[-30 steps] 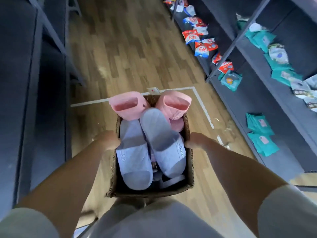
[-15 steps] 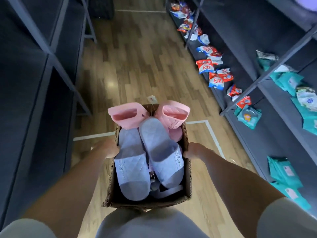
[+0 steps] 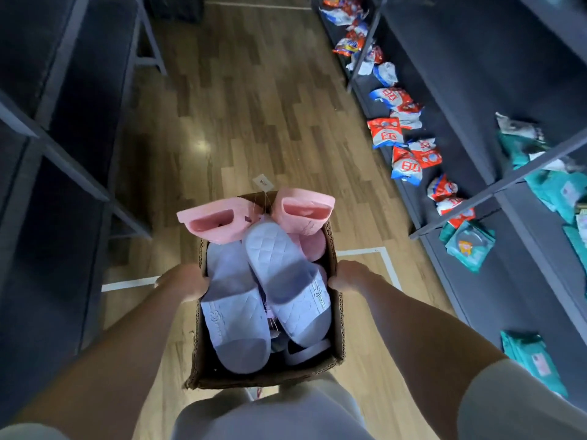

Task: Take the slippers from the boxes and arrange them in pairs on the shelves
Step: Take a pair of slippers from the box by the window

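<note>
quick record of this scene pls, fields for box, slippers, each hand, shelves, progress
box: cardboard box, carried in the aisle above the wooden floor
slippers: two lilac slippers on top, two pink slippers sticking up at the far end
left hand: grips the box's left wall
right hand: grips the box's right wall
right shelves: red-and-white packets, teal packets
left shelves: dark, contents unclear
progress: no slippers seen on shelves
</note>
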